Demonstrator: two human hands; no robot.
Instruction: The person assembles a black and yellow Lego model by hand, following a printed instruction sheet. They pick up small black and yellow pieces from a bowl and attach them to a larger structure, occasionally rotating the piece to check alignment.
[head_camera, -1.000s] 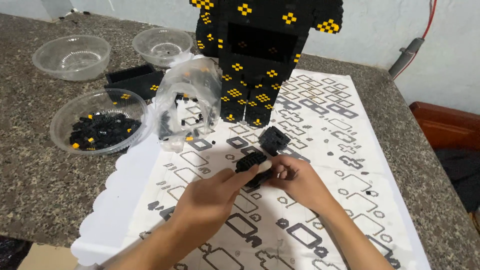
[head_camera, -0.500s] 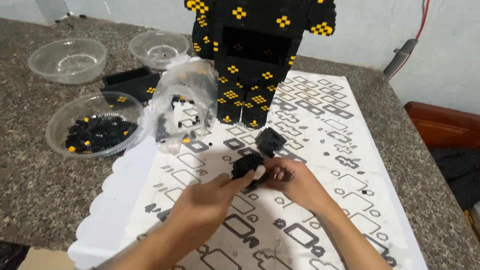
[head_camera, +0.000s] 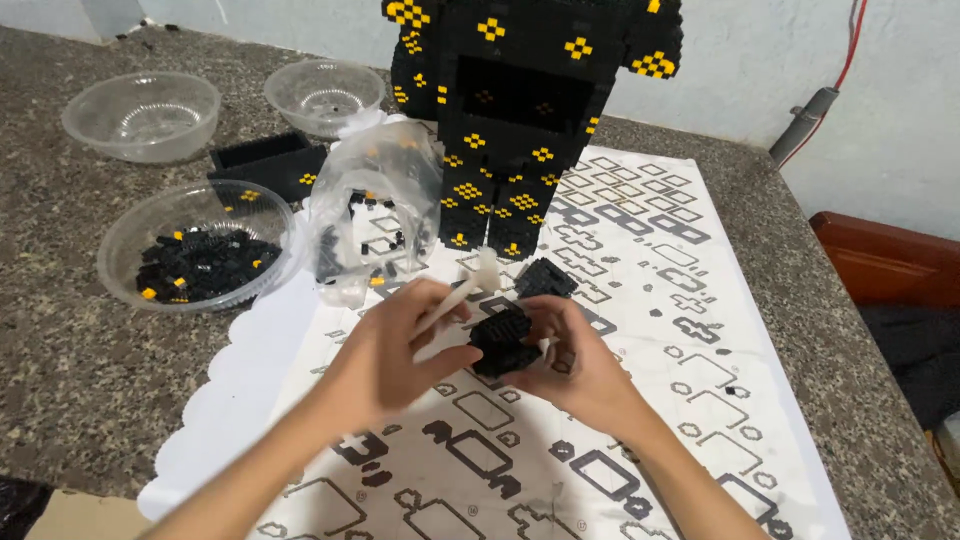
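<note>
- Left hand (head_camera: 400, 345): one, hovering over the sheet, its fingers pinching a slim white plastic tool (head_camera: 452, 296), apparently a brick separator, whose tip is pointing up and away while the thumb is touching the block assembly.
- Right hand (head_camera: 575, 365): one, its fingers curling round and gripping the small black block assembly (head_camera: 505, 342) from the right, seemingly steadying it for the other hand's work.
- Small black block assembly: one, being held just above the sheet, between both hands.
- White paper sheet printed with black outlined shapes (head_camera: 640, 300): one, lying flat across the grey speckled stone surface (head_camera: 80, 370), likely serving as a work mat to catch loose pieces.
- Loose black block piece (head_camera: 545, 278): one, sitting on the sheet just beyond the hands.
- Clear plastic bag of small black and yellow blocks (head_camera: 372, 215): one, slumping open beside the figure.
- Clear plastic bowls: three, keeping parts sorted; the nearest (head_camera: 195, 245) is holding black and yellow blocks, while the two farther ones (head_camera: 140, 112) (head_camera: 325, 95) are looking almost bare.
- Black rectangular tray (head_camera: 265, 160): one, resting between the bowls.
- Tall black brick-built figure with yellow cross marks (head_camera: 530, 110): one, standing upright at the sheet's far end.
</note>
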